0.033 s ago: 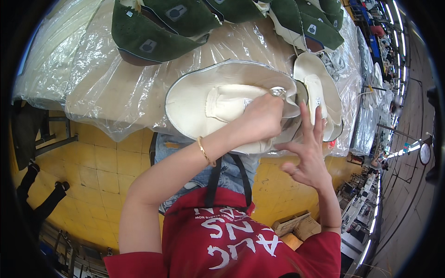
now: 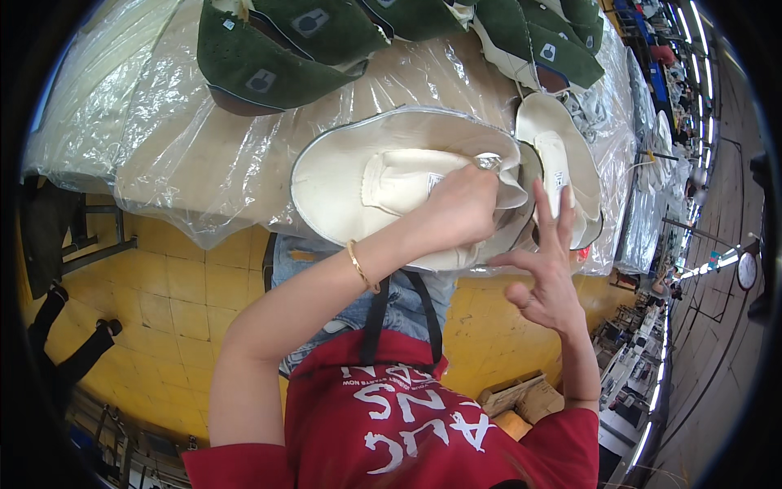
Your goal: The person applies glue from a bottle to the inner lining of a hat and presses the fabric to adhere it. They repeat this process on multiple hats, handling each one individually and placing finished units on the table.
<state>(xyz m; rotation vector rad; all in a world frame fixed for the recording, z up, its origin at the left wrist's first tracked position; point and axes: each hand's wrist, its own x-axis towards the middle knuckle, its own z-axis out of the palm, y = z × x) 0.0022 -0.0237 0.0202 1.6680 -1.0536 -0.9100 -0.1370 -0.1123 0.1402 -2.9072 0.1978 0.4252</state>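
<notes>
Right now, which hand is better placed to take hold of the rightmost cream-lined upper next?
Probably the right hand: its spread fingers are at the rightmost cream-lined upper, while the left hand is curled at the larger cream-lined upper.

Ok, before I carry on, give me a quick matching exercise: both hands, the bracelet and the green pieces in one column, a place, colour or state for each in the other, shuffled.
1. left hand
2. right hand
3. bracelet
4. green pieces

A. gold-coloured
B. along the far side of the plastic-covered surface
C. spread open
D. curled, over the large cream piece

Pairs: 1-D, 2-C, 3-A, 4-B
</notes>
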